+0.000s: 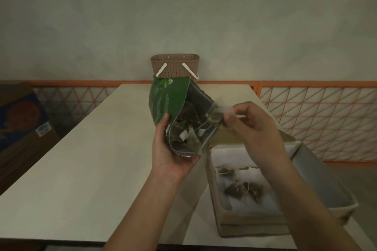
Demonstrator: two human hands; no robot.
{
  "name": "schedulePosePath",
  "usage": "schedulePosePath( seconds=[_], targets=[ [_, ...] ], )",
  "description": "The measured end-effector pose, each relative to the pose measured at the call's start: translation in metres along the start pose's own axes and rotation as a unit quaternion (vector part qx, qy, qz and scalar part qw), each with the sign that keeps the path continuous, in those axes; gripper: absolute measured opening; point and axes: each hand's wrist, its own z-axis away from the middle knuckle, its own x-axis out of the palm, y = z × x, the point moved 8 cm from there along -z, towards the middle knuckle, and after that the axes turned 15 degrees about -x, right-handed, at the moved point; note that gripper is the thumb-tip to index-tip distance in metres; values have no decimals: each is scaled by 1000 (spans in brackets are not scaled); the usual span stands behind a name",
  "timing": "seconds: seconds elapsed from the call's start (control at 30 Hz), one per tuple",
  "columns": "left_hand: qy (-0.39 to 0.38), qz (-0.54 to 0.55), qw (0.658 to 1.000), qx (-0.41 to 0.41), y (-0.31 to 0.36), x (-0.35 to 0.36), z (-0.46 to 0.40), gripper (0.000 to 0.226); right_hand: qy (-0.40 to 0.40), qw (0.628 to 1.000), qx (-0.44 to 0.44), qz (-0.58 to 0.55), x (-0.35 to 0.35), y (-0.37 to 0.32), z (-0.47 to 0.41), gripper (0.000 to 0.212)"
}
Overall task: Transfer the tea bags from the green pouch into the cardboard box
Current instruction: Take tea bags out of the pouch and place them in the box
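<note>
Box [216, 193]: sitting open on table [81, 159] at right, holding 3 or so tea bags [243, 188].
Left hand [173, 149]: gripping pouch [173, 102] from below, holding it up above table.
Right hand [251, 124]: pinching 1 bag [215, 117] at pouch mouth, above box.
Basket [174, 65]: standing at far table edge.

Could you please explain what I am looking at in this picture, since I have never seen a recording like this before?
There is no machine here: a camera worn on a person's head looks down at their two bare hands. The left hand holds a green pouch upright from below; tea bags show through its clear part. The right hand pinches one tea bag at the pouch's opening. On the pale table sits an open cardboard box with a few tea bags already inside. A brown basket stands at the table's far end.
</note>
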Motion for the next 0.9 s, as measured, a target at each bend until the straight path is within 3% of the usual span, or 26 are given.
schedulePosePath(
  seconds=[0.17, 0.43, 0.53, 0.67, 0.9],
  targets=[
    [5, 2, 1000, 14, 0, 2, -3, 47, 79, 989, 21, -126, -24, -4, 1, 12],
    [2, 6, 1000, 20, -1, 5, -4, 47, 91, 987, 90, -97, -51, 19, 19, 15],
    [6, -1, 1000, 21, -2, 6, -6, 48, -23, 990, 131, 37, -46, 40, 28, 15],
    [4, -8, 1000, 22, -7, 8, -8, 51, -244, 934, 140, 221, -21, 69, 45, 11],
    [-8, -8, 1000, 17, -11, 9, -9, 48, -343, 906, 145, 199, -10, 70, 59, 11]
  ],
)
